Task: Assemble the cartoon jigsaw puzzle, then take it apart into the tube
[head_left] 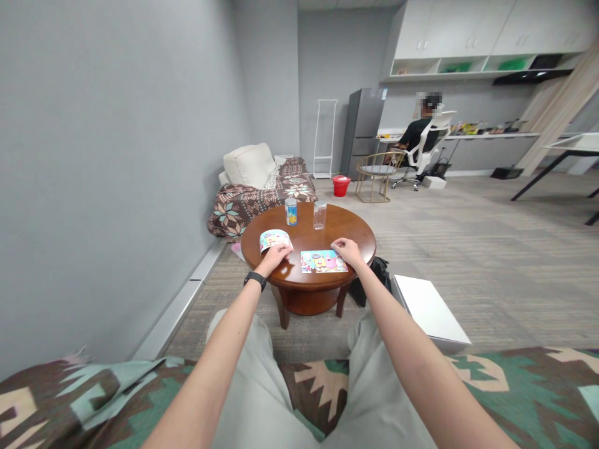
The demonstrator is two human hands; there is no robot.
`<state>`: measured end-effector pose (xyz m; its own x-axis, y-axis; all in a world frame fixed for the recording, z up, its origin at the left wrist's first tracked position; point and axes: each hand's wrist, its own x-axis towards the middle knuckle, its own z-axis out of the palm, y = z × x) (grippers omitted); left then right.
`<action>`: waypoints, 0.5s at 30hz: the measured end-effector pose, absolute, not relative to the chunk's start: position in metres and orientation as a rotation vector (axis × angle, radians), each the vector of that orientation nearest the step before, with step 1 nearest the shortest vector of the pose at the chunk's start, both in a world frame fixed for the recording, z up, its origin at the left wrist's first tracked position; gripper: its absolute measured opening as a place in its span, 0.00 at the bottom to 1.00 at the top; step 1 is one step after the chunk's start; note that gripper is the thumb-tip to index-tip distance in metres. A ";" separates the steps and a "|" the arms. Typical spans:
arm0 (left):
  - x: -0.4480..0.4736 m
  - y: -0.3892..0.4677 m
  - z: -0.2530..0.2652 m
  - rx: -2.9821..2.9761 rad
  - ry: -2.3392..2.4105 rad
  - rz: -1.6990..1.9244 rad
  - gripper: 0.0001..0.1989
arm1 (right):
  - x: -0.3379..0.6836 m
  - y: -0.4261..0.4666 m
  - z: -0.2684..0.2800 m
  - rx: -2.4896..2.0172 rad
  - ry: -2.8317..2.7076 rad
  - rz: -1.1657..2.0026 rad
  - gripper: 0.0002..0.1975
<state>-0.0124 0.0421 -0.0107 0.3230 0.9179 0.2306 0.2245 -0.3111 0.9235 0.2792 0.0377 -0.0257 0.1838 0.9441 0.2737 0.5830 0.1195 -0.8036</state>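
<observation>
Flat printed sheet [322, 262], colorful cartoon figures on it, lay face up on the near part of the round brown table [303, 237], right of center. Second printed sheet [271, 238], similar art, stood curled in an arc on the table's left side.

Right hand [347, 249] was at the flat sheet's far right corner, thumb and index tips drawn close together. Couldn't tell if they pinched the corner or something small. Left hand [278, 252], dark band [255, 280] on that wrist, was at the curled sheet's right end, fingers bunched. Couldn't tell whether it gripped the edge or only touched it.

Behind the sheets, two jars stood upright, apart from each other: a blue-labelled jar [291, 213] on the left, a clear jar [320, 217] on the right, both with silvery lids.

Off the table: white box [430, 305] on the floor to the right, red bucket [341, 186] beyond the table, gray fridge [365, 125] behind that. Farther right, a co-worker [412, 133] sat in a white-framed office chair [428, 140].
</observation>
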 end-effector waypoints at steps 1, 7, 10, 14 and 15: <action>-0.013 0.042 -0.011 1.748 1.024 1.036 0.14 | 0.279 0.038 -0.025 -1.563 -1.503 0.511 0.06; -0.013 0.048 -0.016 1.746 1.027 1.045 0.13 | 0.280 0.039 -0.026 -1.531 -1.495 0.521 0.07; -0.013 0.050 -0.018 1.749 1.027 1.046 0.13 | 0.280 0.041 -0.028 -1.532 -1.476 0.528 0.07; -0.013 0.048 -0.016 1.751 1.027 1.041 0.13 | 0.281 0.043 -0.031 -1.528 -1.460 0.535 0.07; -0.013 0.048 -0.016 1.750 1.029 1.040 0.12 | 0.282 0.043 -0.032 -1.525 -1.460 0.535 0.06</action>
<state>-0.0132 0.0478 -0.0158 0.3206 0.9174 0.2356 0.2262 -0.3157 0.9215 0.2815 0.0428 -0.0315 0.1991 0.9389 0.2807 0.5354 0.1357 -0.8336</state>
